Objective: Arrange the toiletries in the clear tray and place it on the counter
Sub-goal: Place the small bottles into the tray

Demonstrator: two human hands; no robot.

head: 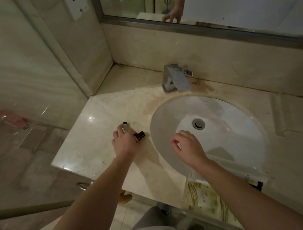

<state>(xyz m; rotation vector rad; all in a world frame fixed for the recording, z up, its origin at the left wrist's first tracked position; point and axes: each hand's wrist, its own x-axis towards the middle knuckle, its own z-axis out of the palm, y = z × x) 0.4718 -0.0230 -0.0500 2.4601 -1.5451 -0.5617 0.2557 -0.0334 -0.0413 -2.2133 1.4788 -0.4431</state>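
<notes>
- Nearest the person, a clear tray [203, 195] sits at the front edge of the counter [88, 148], just below the basin's front rim and under the right forearm; a pale patterned packet shows through its wall.
- The right hand [187, 146] hangs over the front part of the sink [236, 112], fingers curled loosely inward with thumb and forefinger close together; it seems to hold nothing, though a small item cannot be ruled out.
- The left hand [125, 141] rests on the counter left of the basin, fingers closed around 2 small clear bottles with dark caps [139, 135].
- 1 cap points toward the back wall, the other toward the basin, so the 2 long axes splay apart beyond the knuckles.
- The tray lies toward the front edge and to the right of that hand, so the carry likely runs back across the basin's front rim.
- Farthest, the faucet [176, 79] stands at the counter's back edge.
</notes>
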